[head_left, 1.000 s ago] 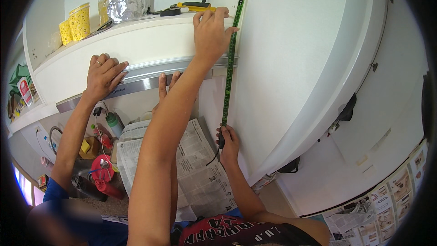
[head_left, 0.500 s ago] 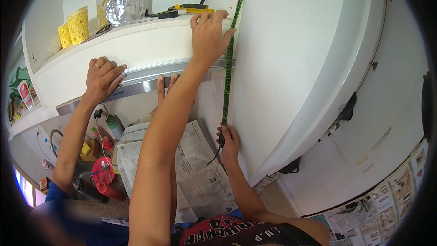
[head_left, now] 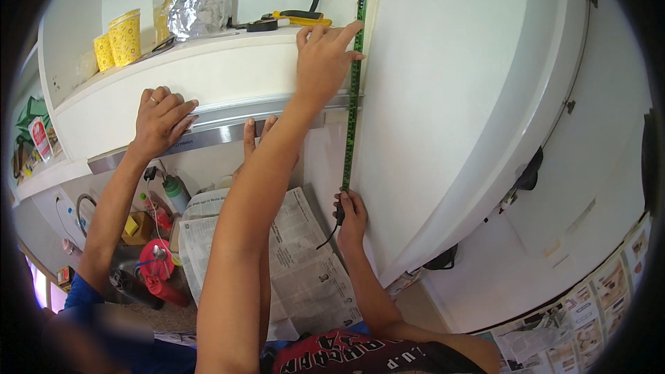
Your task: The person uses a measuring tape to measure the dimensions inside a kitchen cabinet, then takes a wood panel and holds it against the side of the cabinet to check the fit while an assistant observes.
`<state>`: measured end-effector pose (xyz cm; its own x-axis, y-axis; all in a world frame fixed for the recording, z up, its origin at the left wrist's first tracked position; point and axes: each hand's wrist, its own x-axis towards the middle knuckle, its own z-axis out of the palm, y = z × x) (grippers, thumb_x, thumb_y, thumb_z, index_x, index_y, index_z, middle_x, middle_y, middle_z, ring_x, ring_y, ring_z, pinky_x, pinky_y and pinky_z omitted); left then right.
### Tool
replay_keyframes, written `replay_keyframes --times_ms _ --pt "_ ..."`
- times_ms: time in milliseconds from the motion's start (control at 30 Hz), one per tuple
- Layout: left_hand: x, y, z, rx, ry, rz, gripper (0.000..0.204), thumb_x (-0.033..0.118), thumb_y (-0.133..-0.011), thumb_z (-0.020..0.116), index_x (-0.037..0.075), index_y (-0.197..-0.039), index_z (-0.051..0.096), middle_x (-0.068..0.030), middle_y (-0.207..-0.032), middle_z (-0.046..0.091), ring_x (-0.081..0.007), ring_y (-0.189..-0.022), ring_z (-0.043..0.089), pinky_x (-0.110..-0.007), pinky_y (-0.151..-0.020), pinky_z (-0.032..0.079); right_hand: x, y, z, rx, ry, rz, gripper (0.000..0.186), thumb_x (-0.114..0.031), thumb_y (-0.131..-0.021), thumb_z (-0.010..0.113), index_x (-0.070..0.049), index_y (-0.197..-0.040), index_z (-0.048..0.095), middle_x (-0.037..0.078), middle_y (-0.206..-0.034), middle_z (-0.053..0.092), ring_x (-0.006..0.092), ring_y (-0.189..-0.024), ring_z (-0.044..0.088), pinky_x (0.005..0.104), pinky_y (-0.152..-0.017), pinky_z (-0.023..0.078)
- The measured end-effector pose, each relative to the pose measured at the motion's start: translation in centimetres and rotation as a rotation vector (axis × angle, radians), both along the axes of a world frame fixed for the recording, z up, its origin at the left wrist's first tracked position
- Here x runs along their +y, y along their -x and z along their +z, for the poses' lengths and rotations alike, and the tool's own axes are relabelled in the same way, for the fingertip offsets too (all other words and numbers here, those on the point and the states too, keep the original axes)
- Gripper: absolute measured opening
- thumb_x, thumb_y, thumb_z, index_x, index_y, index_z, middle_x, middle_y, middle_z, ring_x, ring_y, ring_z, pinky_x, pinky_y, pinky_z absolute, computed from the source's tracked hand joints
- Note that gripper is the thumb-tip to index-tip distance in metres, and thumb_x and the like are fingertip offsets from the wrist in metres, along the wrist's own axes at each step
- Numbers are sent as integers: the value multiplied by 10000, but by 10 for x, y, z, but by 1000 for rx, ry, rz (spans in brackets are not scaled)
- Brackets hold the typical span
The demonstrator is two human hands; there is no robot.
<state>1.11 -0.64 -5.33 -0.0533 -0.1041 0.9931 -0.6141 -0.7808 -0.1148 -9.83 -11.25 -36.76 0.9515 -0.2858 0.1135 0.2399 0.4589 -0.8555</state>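
Observation:
A tape measure's green blade [head_left: 352,111] stretches upright along the cabinet's right end, beside a tall white panel [head_left: 443,83]. My right hand [head_left: 351,216] grips the tape measure's dark case at the bottom, and a black strap dangles from it. Higher up, at the shelf edge, my left hand [head_left: 322,62] holds the blade, with index finger and thumb on it. A co-worker's hand [head_left: 163,121] with a ring rests on the white cabinet front [head_left: 228,73]. That person's other hand [head_left: 258,138], partly behind my forearm, touches the metal strip [head_left: 228,131] below.
On the shelf are yellow paper cups [head_left: 125,38], a foil-wrapped duct [head_left: 197,0], black tape [head_left: 262,25] and yellow-handled pliers [head_left: 301,17]. Newspaper [head_left: 305,263] covers the surface below. Bottles, one red [head_left: 166,292], stand at lower left, near the co-worker in blue.
My left index finger has moved from the shelf edge onto the blade, and the thumb sits slightly lower. The view has shifted a little. My right hand keeps its hold on the case.

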Motion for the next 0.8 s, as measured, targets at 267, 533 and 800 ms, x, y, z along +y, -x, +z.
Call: replay_keyframes --times_ms 267,533,800 --pt "1 -9 -4 -14 26 -13 505 343 -816 848 152 -1262 707 -4 -992 797 -220 -1023 647 -430 -1055 368 7 -2 -1 9 -17 -21 331 -292 -1031 728 -31 -1232 696 33 -1082 698 136 -953 607 292 -842 490" --pt "2 -11 -4 -23 22 -2 512 347 -831 842 153 -1279 685 11 -1031 811 -210 -1059 662 -427 -1055 366 9 -12 -7 -33 -2 -4 320 -267 -1044 706 -24 -1252 679 36 -1084 693 134 -968 601 286 -850 489" --pt "1 -9 -1 9 67 -61 544 309 -807 867 166 -1293 669 42 -1047 810 -205 -1071 675 -421 -1052 376 7 -21 -12 -48 80 -18 300 -281 -1070 656 -57 -1267 684 33 -1094 689 133 -957 619 295 -777 520"
